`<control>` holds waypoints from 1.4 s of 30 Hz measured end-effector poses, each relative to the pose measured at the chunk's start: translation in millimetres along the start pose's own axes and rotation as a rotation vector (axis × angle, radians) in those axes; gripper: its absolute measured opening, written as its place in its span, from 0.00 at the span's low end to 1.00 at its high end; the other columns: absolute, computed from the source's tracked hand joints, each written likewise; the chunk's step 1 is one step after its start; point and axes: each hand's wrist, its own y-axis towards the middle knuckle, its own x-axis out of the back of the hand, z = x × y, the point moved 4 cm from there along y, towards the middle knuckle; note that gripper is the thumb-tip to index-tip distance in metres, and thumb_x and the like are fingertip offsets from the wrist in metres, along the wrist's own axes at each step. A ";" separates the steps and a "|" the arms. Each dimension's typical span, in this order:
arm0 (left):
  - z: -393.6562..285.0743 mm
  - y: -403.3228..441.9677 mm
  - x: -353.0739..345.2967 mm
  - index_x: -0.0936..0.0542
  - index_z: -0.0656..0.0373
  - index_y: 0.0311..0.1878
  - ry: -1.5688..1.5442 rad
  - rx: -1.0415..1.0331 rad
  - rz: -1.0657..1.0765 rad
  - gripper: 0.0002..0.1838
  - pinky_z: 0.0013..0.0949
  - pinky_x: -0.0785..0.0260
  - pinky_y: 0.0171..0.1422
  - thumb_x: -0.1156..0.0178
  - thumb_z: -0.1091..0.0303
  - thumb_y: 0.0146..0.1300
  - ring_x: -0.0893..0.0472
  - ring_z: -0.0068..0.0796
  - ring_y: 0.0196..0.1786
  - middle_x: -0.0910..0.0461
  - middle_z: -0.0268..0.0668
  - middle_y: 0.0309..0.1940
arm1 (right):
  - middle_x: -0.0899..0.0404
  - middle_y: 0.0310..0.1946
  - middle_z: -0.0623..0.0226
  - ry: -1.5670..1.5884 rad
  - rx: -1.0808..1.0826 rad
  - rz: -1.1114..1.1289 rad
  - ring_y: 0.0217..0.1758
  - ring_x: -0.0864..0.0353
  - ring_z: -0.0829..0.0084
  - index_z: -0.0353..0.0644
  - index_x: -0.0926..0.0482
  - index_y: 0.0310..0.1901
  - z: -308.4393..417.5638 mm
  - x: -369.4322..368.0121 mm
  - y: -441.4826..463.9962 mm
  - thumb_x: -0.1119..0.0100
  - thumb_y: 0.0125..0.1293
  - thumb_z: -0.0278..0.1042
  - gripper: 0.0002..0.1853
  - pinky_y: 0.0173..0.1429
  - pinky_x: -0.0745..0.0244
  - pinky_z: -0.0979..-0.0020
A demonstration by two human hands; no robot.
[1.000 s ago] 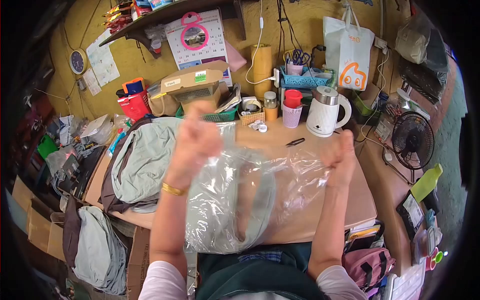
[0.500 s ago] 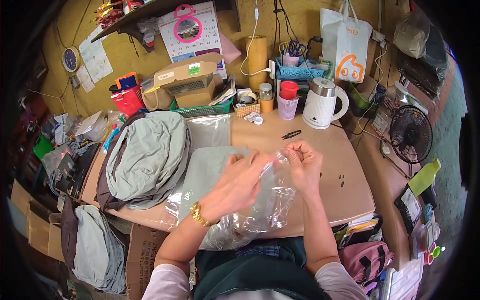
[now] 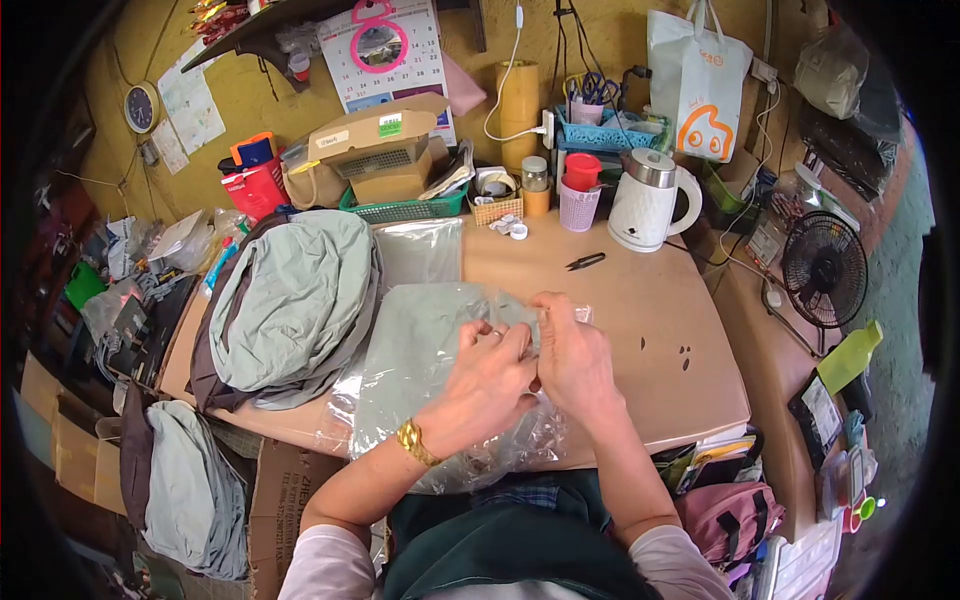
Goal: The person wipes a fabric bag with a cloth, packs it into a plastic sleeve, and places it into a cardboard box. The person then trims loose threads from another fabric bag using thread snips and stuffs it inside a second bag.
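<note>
A clear plastic bag (image 3: 415,335) lies across the front of the table, with what looks like pale grey-green cloth inside. My left hand (image 3: 488,372), a gold band on its wrist, has its fingers curled closed on the bag's gathered edge. Against it, my right hand (image 3: 572,358) pinches the same crinkled plastic; the fingertips partly hide the fold between them. Beyond both hands lies a pair of black thread snips (image 3: 586,262). To the left rests a heap of grey-green and dark brown cloth (image 3: 292,305).
Flat clear plastic bags (image 3: 425,250) lie behind the filled bag. Along the back stand a green basket (image 3: 415,208), a lilac cup (image 3: 577,210) and a white kettle (image 3: 640,212). A black fan (image 3: 825,268) is at the right. More grey cloth (image 3: 190,490) hangs low at the left.
My hands have come closer together, the right one moving left and slightly down. The bag's edge, stretched up between them before, is now bunched under the fingers.
</note>
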 end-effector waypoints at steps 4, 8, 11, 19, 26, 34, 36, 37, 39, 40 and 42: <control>1.2 -13.6 -17.4 0.17 0.57 0.41 0.360 0.043 0.005 0.12 0.53 0.44 0.62 0.38 0.72 0.50 0.26 0.38 0.48 0.27 0.41 0.46 | 0.20 0.25 0.53 -0.056 -0.184 0.194 0.34 0.17 0.51 0.39 0.33 0.54 -16.5 -19.1 -3.0 0.49 0.73 0.41 0.16 0.37 0.26 0.56; 9.2 -18.3 -26.8 0.16 0.55 0.40 0.389 0.087 -0.216 0.11 0.54 0.45 0.64 0.39 0.73 0.52 0.26 0.36 0.49 0.27 0.38 0.47 | 0.20 0.27 0.54 0.348 -0.183 0.235 0.38 0.16 0.55 0.38 0.35 0.59 -34.2 -28.9 -3.0 0.56 0.75 0.59 0.29 0.45 0.26 0.57; 12.4 -20.2 -31.3 0.15 0.50 0.40 0.290 0.074 -0.395 0.12 0.50 0.44 0.63 0.38 0.72 0.51 0.25 0.31 0.45 0.25 0.33 0.44 | 0.22 0.31 0.56 0.566 -0.219 0.439 0.40 0.19 0.63 0.37 0.36 0.62 -42.1 -34.7 -4.0 0.65 0.73 0.68 0.37 0.45 0.28 0.63; 17.3 -23.3 -37.0 0.15 0.43 0.31 0.191 0.009 -0.577 0.11 0.44 0.44 0.59 0.32 0.73 0.44 0.25 0.25 0.34 0.22 0.25 0.35 | 0.37 0.21 0.77 0.660 -0.258 0.613 0.23 0.42 0.83 0.44 0.40 0.69 -36.7 -22.2 -6.3 0.75 0.58 0.86 0.53 0.28 0.46 0.79; 25.1 -26.4 -33.4 0.16 0.45 0.33 0.112 -0.135 -0.649 0.09 0.43 0.43 0.58 0.35 0.69 0.46 0.25 0.23 0.33 0.21 0.22 0.37 | 0.31 0.21 0.78 0.732 -0.310 0.741 0.20 0.44 0.86 0.45 0.46 0.73 -31.4 -21.6 -2.4 0.80 0.43 0.95 0.67 0.26 0.49 0.80; 34.4 -18.7 -34.3 0.13 0.40 0.37 0.065 -0.308 -0.598 0.14 0.41 0.43 0.62 0.28 0.68 0.43 0.22 0.21 0.35 0.22 0.23 0.37 | 0.33 0.23 0.74 0.935 -0.299 0.917 0.20 0.44 0.82 0.50 0.44 0.73 -39.9 -26.8 -1.6 0.78 0.59 0.86 0.53 0.27 0.49 0.77; 33.2 -11.6 -33.5 0.13 0.43 0.37 0.032 -0.371 -0.542 0.14 0.41 0.44 0.64 0.28 0.69 0.43 0.22 0.21 0.35 0.20 0.24 0.39 | 0.32 0.24 0.73 0.937 -0.304 0.935 0.21 0.43 0.83 0.49 0.45 0.73 -38.5 -26.7 -0.4 0.78 0.58 0.86 0.53 0.27 0.49 0.77; 31.1 -8.8 -34.0 0.13 0.43 0.37 0.030 -0.373 -0.541 0.14 0.41 0.44 0.64 0.28 0.69 0.43 0.22 0.21 0.35 0.20 0.24 0.39 | 0.30 0.26 0.74 0.868 -0.303 0.911 0.20 0.44 0.84 0.47 0.47 0.74 -36.9 -22.9 1.5 0.79 0.53 0.89 0.59 0.25 0.51 0.79; 27.3 -2.6 -35.2 0.14 0.45 0.35 0.105 -0.331 -0.552 0.13 0.42 0.43 0.64 0.28 0.68 0.42 0.22 0.22 0.35 0.19 0.25 0.41 | 0.28 0.29 0.75 0.801 -0.303 0.882 0.20 0.44 0.86 0.45 0.49 0.74 -35.0 -20.1 2.4 0.79 0.47 0.93 0.64 0.23 0.52 0.81; 26.9 -2.0 -33.7 0.14 0.45 0.35 0.103 -0.332 -0.550 0.13 0.42 0.43 0.64 0.28 0.68 0.42 0.22 0.22 0.35 0.19 0.25 0.41 | 0.29 0.28 0.75 0.777 -0.285 0.799 0.20 0.44 0.85 0.45 0.49 0.74 -34.6 -18.8 3.5 0.79 0.49 0.92 0.63 0.23 0.51 0.80; 27.9 -1.3 -29.5 0.15 0.46 0.34 0.080 -0.300 -0.556 0.12 0.42 0.41 0.63 0.28 0.69 0.42 0.21 0.24 0.36 0.19 0.27 0.41 | 0.30 0.27 0.75 0.752 -0.267 0.718 0.20 0.44 0.84 0.45 0.49 0.74 -33.1 -13.4 5.5 0.78 0.50 0.91 0.62 0.24 0.50 0.79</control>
